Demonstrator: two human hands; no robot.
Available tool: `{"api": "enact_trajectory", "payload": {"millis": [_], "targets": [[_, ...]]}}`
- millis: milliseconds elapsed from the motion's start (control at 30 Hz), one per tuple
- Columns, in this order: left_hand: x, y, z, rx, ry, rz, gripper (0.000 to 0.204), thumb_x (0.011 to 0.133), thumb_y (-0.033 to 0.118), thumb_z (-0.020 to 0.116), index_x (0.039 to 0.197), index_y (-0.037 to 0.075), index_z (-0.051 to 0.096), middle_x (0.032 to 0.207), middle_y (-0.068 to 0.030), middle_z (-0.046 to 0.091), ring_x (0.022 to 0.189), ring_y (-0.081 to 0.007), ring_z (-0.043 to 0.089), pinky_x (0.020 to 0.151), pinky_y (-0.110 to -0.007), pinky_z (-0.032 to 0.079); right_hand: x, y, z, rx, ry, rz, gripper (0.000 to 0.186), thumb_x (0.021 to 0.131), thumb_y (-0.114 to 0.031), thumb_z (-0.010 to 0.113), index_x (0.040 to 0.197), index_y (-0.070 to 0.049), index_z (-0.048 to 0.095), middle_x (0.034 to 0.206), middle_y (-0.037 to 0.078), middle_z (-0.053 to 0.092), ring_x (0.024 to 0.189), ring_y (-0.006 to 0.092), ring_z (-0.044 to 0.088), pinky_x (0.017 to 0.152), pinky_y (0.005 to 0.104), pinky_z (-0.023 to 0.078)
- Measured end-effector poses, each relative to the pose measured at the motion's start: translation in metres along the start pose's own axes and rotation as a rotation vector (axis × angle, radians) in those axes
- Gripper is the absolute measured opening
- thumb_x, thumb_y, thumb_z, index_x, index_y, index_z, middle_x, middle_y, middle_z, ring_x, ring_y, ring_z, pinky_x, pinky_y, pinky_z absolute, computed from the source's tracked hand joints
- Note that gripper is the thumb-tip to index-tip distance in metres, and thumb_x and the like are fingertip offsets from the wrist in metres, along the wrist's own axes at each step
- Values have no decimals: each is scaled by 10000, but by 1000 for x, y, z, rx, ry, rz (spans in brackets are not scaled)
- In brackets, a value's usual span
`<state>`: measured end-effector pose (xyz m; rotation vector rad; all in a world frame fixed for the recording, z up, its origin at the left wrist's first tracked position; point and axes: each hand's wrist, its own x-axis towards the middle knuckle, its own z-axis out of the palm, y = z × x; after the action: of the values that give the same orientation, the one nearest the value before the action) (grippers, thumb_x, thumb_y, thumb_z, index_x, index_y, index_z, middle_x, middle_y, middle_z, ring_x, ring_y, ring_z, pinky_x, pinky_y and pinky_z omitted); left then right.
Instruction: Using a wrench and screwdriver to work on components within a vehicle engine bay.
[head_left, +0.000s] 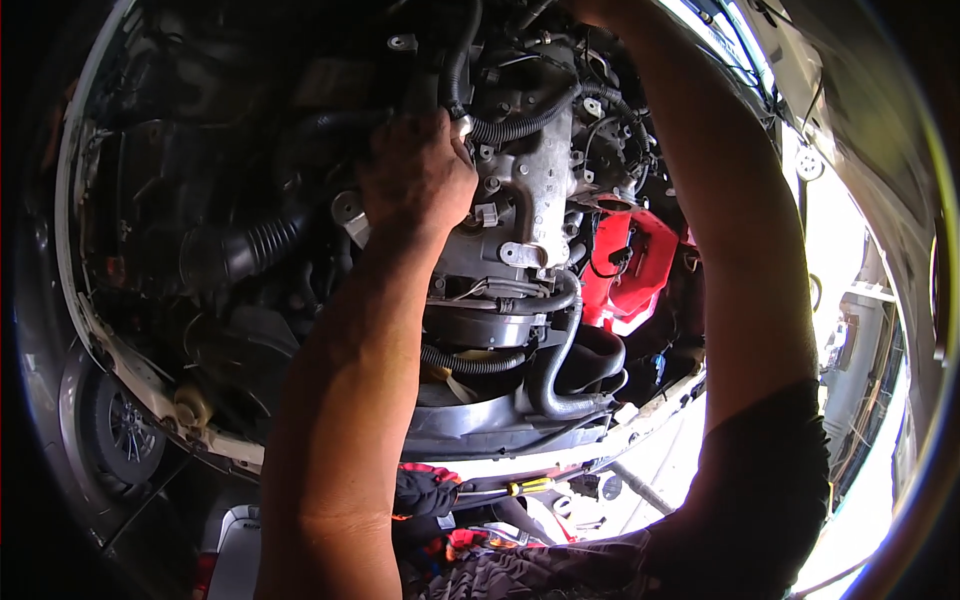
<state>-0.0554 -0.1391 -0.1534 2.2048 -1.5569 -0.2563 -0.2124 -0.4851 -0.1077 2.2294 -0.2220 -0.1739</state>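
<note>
Leaning over a car's engine bay (125, 365), cream body edge curving around the front. Engine (547, 190), the thing I'm working on, is sitting mid-bay between my forearms, its bare metal top showing. Black fan shroud (460, 425) is spanning the bay in front of it.

Ribbed intake duct (250, 245) is lying to the left, well apart from my fingers. Angular red plastic container (650, 265) is sitting right of the engine, near the inner side of my right forearm. Grey hose (549, 385) is curving down from the engine front toward the shroud.

My left hand (420, 175) is hovering or resting over the upper left of the engine, back facing up, fingers curling down; can't tell if it's grasping anything. My right hand (600, 12) is running out of view at the top edge, grip unreadable.

Black corrugated conduit (520, 132) is arcing right from just beside my left hand. Yellow-handled screwdriver (530, 487) is lying beyond the bay's front edge. Pale fitting (462, 127) is showing right by my left index finger.
</note>
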Motion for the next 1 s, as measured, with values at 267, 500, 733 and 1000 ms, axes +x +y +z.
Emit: {"api": "enact_trajectory", "payload": {"millis": [267, 500, 733, 1000], "targets": [[0, 0, -1, 8, 50, 30, 240, 970, 287, 619, 1129, 107, 624, 1084, -140, 687, 1098, -365, 645, 867, -552, 546, -1, 3, -31, -141, -280, 0, 150, 933, -187, 592, 966, -159, 736, 880, 47, 716, 932, 272, 685, 756, 426, 553], [1, 1, 0, 26, 38, -8, 240, 973, 287, 616, 1124, 100, 623, 1088, -148, 695, 1087, -367, 651, 879, -535, 544, -1, 7, -29, 714, -267, 625, 198, 966, -253, 563, 1073, -170, 708, 917, 58, 732, 1014, 272, 681, 830, 421, 550], [0, 0, 1, 16, 42, -4, 229, 981, 294, 598, 1103, 104, 636, 1060, -147, 702, 1092, -370, 648, 882, -548, 535, 7, 6, -2, 806, -115, 531, 185, 940, -155, 592, 1012, -149, 763, 934, 92, 740, 907, 299, 682, 743, 422, 546], [1, 0, -2, 9, 56, -2, 216, 985, 297, 594, 1076, 106, 637, 1065, -135, 702, 1091, -368, 649, 870, -558, 537, 2, 10, -21, 621, -222, 471, 173, 905, -88, 591, 915, -129, 758, 917, 136, 726, 886, 283, 673, 727, 414, 528]]}}
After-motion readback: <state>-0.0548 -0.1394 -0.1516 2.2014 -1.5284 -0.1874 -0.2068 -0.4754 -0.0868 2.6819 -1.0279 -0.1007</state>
